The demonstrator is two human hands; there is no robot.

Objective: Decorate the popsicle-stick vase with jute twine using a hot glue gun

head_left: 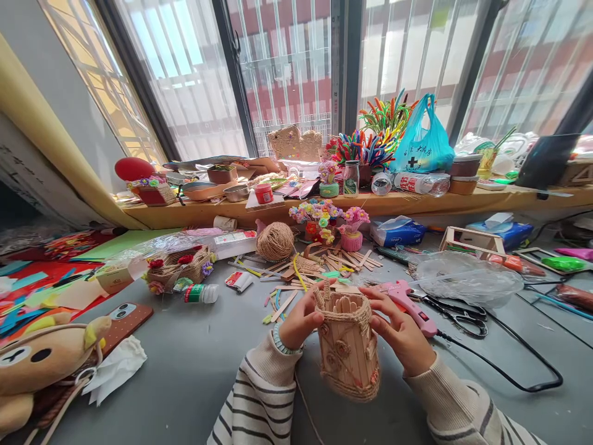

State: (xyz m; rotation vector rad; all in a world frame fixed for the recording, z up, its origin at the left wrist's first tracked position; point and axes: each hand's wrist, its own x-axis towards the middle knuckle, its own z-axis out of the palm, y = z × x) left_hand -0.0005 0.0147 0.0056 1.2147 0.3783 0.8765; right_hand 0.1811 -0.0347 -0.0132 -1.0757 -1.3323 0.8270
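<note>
Striped sleeves [265, 395], craft-stick basket [346, 351] between left hand [299, 320] and right hand [404, 330], both grasping its upper sides

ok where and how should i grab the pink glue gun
Probably best by the handle of the pink glue gun, from its near right: the handle slants rightward toward the person, visible just beyond the right hand. Avoid the cord at its end.

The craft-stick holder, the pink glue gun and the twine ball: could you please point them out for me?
Craft-stick holder [352, 361]: head view, front wall.
Pink glue gun [404, 298]: head view, body.
Twine ball [275, 241]: head view, wound side.
</note>
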